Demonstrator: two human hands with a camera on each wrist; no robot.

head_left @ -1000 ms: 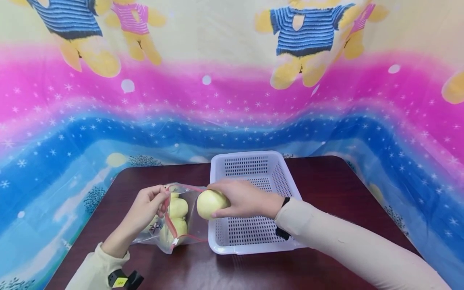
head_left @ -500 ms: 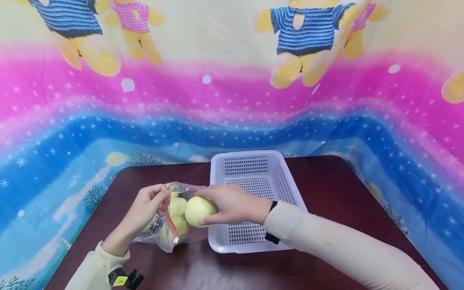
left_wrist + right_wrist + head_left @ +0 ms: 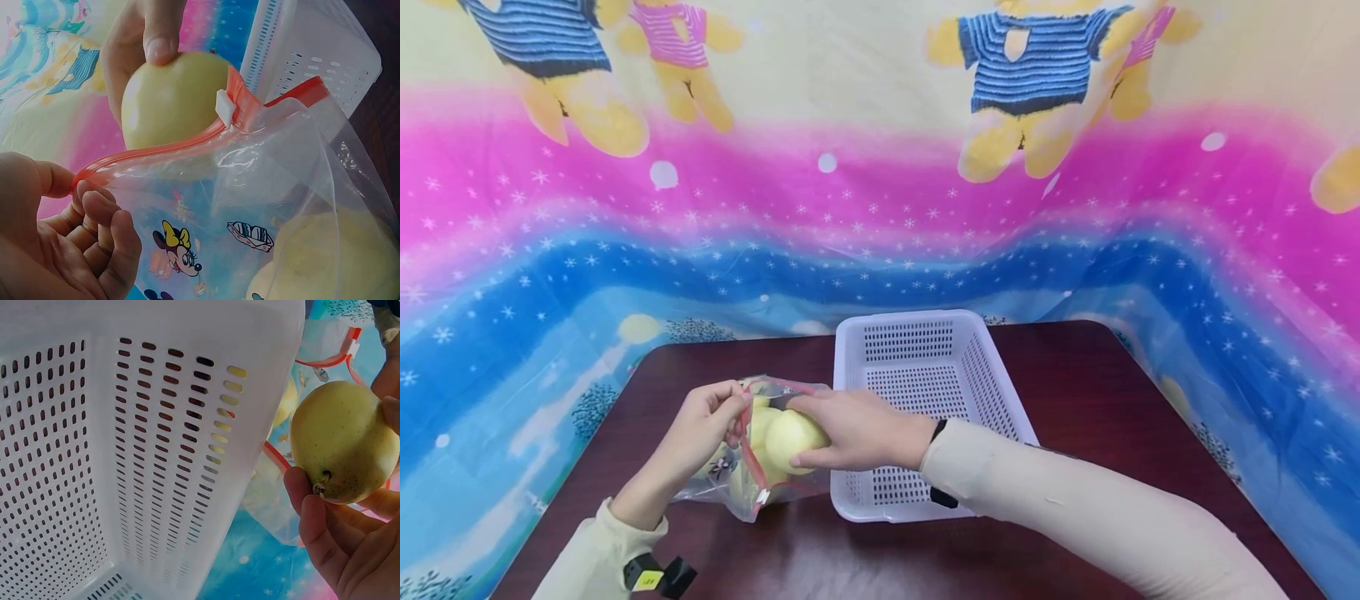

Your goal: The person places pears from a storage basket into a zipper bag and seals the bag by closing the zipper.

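Note:
My right hand (image 3: 865, 432) holds a pale yellow-green apple (image 3: 793, 442) at the mouth of a clear zip bag (image 3: 741, 500). In the right wrist view, the fingers and thumb curl round this apple (image 3: 344, 440), with its stem end showing. My left hand (image 3: 706, 421) pinches the bag's red zip edge between thumb and finger, keeping the mouth spread. The left wrist view shows the red edge (image 3: 156, 150) and white slider (image 3: 225, 107) in front of the apple's lower part. Several similar apples (image 3: 337, 256) lie inside the bag, partly hidden by its printed film.
A white perforated plastic basket (image 3: 842, 367) stands directly right of the bag, and my right forearm crosses its near part. Both rest on a dark red-brown table (image 3: 1067, 383). A printed cloth (image 3: 880, 208) hangs behind.
My right hand has moved left with the apple, from above the basket's left rim to the bag's mouth. My left hand and the bag stay nearly still.

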